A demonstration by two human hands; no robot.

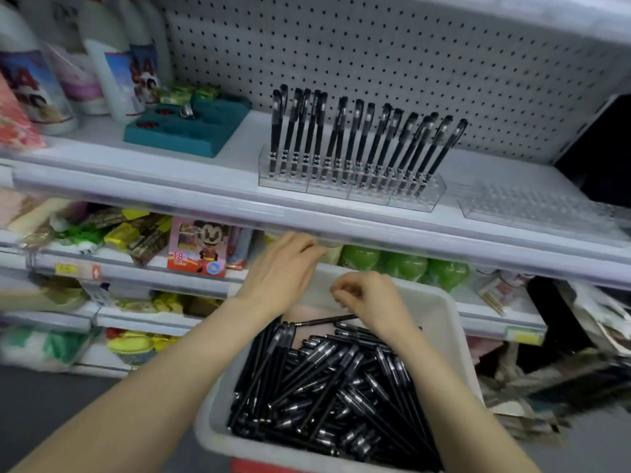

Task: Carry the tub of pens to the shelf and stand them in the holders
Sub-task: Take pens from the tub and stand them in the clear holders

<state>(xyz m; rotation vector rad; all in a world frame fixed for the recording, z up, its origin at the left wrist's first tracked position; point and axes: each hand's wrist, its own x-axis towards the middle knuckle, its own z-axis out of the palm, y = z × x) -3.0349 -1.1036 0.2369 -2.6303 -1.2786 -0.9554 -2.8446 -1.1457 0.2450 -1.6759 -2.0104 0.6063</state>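
Pinching looks to be the right hand's [370, 302] business: its grip is clenched, fingers curled in tight, and a single pen [324, 320] pokes out from under it toward the left, though blur hides whether the fingertips meet the barrel. Beside it, the left hand [283, 268] is released, fingers loose and reaching toward the far rim of the tub [440, 322], with nothing seen in it. The white tub fills the lower middle of the frame, heaped with loose pens [341, 387] lying every way. Above, at frame centre on the shelf [232, 165], the clear holder [403, 199] carries standing pens [358, 138] in its back rows while its front holes look free — an empty holder [546, 209] sits to its right. To do this well, I judge the pen should be turned upright, cap up like the rest, then lowered straight into one free hole — the left hand steadying the holder.
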